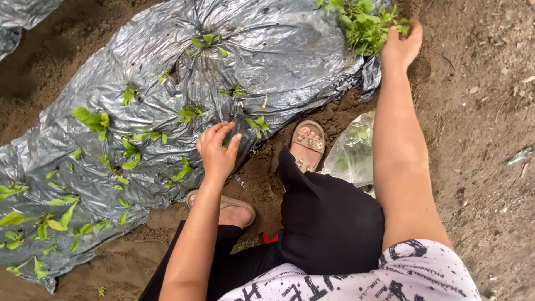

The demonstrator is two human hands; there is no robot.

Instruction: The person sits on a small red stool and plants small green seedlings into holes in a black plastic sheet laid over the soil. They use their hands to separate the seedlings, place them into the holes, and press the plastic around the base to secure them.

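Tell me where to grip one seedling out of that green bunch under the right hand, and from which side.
Probably low on a stem, not the leaves. The seedling bunch lies on the plastic sheet as a leafy tangle, stems hidden. The right hand already rests at its right edge, beside bare soil, so come from that side and pinch one plant at the tangle's edge.

Left hand [218,150] rests palm-down with fingers spread, while the right hand [400,47] (arm fully outstretched) seems loosely curled.

Seedling bunch [365,22] cut off above
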